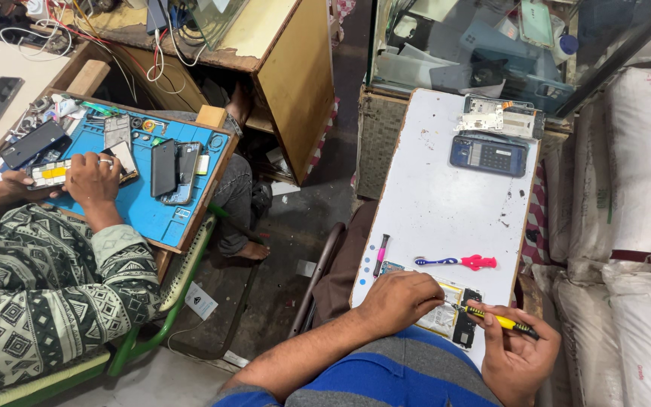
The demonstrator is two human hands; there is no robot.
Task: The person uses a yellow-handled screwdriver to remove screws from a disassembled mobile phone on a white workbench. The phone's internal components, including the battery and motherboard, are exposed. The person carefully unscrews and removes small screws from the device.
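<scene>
My left hand point(401, 299) rests on an opened phone point(450, 319) lying at the near edge of a white board point(446, 196), pressing it down. My right hand point(518, 354) grips a yellow-and-black screwdriver point(495, 319), its tip pointing left onto the phone's inside. Just beyond the phone lie a toothbrush with a blue handle and red head point(457, 262) and a small pink-handled tool point(380, 254).
At the board's far end sit a blue calculator point(488, 155) and a phone frame part point(500, 117). On the left another person's hands point(92, 177) work over a blue mat point(141, 200) with several phones. White sacks point(634, 226) are stacked on the right. A wooden desk point(280, 60) stands behind.
</scene>
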